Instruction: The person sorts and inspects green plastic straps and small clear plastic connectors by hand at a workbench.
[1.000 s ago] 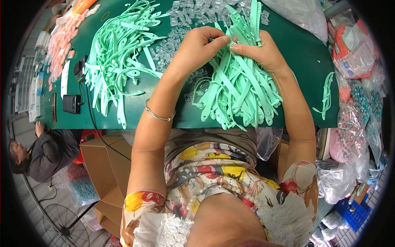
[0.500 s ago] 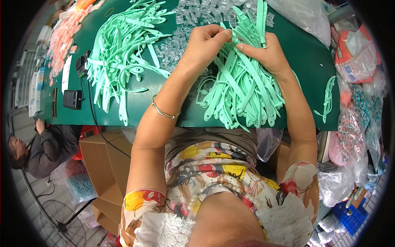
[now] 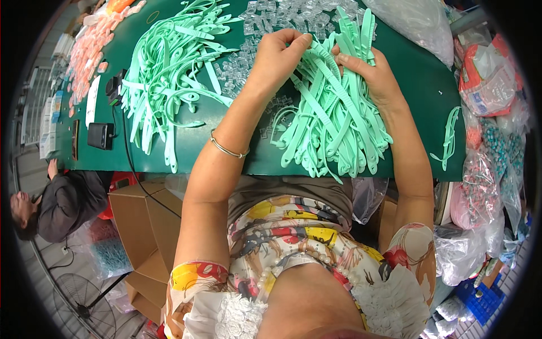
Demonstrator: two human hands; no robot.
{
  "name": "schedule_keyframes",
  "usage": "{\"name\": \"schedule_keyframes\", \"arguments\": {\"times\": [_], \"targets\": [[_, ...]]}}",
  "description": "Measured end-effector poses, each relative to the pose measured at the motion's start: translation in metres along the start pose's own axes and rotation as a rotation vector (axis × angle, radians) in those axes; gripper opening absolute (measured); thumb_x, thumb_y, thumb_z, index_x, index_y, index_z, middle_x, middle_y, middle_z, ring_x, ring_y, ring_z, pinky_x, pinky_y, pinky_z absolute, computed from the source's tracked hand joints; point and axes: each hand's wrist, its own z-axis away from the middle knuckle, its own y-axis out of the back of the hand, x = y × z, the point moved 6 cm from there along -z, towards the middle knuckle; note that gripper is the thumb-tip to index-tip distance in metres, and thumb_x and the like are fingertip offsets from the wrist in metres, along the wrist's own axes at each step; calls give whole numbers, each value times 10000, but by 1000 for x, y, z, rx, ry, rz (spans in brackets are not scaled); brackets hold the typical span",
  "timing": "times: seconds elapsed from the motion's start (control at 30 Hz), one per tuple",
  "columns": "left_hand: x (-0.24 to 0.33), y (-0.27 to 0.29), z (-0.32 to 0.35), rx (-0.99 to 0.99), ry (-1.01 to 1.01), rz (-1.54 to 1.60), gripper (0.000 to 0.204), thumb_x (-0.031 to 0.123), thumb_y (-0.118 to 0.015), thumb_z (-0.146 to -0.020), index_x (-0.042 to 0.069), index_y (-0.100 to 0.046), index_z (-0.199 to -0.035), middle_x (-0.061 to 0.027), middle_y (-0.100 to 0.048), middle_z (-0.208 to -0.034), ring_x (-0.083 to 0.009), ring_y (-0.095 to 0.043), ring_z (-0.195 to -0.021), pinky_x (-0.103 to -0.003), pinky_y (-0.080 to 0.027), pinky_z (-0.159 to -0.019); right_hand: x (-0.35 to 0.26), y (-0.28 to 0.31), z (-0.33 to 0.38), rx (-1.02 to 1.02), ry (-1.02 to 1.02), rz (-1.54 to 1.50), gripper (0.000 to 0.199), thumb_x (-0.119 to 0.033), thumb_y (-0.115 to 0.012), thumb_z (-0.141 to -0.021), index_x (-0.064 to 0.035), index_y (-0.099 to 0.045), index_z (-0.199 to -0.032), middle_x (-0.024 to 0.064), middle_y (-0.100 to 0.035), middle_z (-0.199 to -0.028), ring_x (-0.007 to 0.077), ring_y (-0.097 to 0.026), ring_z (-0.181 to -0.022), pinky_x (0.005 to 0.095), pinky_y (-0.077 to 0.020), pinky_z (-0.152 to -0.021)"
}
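Observation:
A thick bundle of mint-green ribbed straps [image 3: 333, 121] lies fanned out on the green table in front of me, its lower ends toward the front edge. My left hand [image 3: 276, 59] is closed in a pinch at the upper left of the bundle, on the end of one green strap [image 3: 322, 56]. My right hand [image 3: 370, 73] is curled round the bundle's upper right side, with several straps between thumb and fingers. Some of its fingers are hidden behind the straps. Small clear plastic clips [image 3: 288, 17] lie scattered beyond both hands.
Left of my arm sits a second heap of green straps [image 3: 164, 85]. Pink-orange pieces [image 3: 90, 51] and a black box [image 3: 100, 136] with a cable lie at the far left. One small strap cluster [image 3: 449, 138] is at right. A co-worker [image 3: 70, 198] sits at lower left.
My left hand has drawn slightly left and up, away from my right hand. The right thumb has lifted and shifted, and the upper strap ends have swung a little to the right.

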Motion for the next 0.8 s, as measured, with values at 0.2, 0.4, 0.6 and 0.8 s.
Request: {"name": "schedule_keyframes", "arguments": {"times": [0.2,0.4,0.6,0.8], "targets": [[0,4,-2,-24,55,36,208,203,-561,-873,1,-609,-864,47,-477,-633,-29,-384,-541,-186,-285,-470,0,3,-2,-35,16,-14,321,-183,-699,-752,26,-616,-981,56,-608,-760,116,-563,-704,250,-447,-689],[7,39,-5,70,-222,-350,190,149,-632,-794,23,-634,-936,-5,-576,-766,-85,-508,-649,-225,-426,-580,0,5,-3,-19,16,24,310,-195,-730,-725,11,-616,-927,51,-612,-757,111,-563,-679,247,-445,-675],[11,27,9,-20,-311,-1125,152,124,-670,-694,77,-664,-838,-70,-609,-833,-231,-573,-704,-341,-459,-650,3,4,-4,-22,-19,20,312,-197,-744,-709,-4,-617,-919,52,-621,-780,113,-568,-696,251,-448,-679],[16,27,7,32,-248,-850,117,131,-665,-743,73,-655,-843,-45,-597,-764,-183,-555,-659,-289,-435,-631,4,4,-4,-11,-10,33,353,-187,-752,-699,4,-621,-964,74,-642,-846,131,-600,-774,260,-464,-740]]}}
